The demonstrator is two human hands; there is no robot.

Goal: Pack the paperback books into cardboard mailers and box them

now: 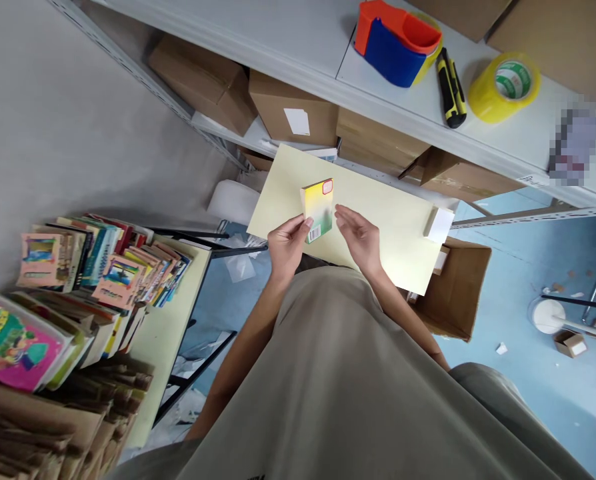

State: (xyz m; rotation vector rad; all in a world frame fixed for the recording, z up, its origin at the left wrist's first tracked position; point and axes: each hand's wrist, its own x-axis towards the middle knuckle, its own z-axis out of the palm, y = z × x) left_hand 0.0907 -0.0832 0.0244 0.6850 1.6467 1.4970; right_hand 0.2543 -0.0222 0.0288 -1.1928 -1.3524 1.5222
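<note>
Cardboard, light and stiff but crushable, is my read of the small yellow-green box [317,210] I grip upright over the pale bench [398,227], left hand [285,243] fingers pinching its lower edge, right hand [361,237] released just beside it.

Even, soft daylight-like light fills the scene, bright with no harsh glare. The pale yellow rectangular surface [378,213] is evenly lit; below it the blue floor [553,220] carries only faint shadows. Right of the surface a small patch is pixelated. Lines bow strongly toward the frame edges from the wide lens, and the stacked colourful books [103,260] left of the surface look slightly soft.
</note>
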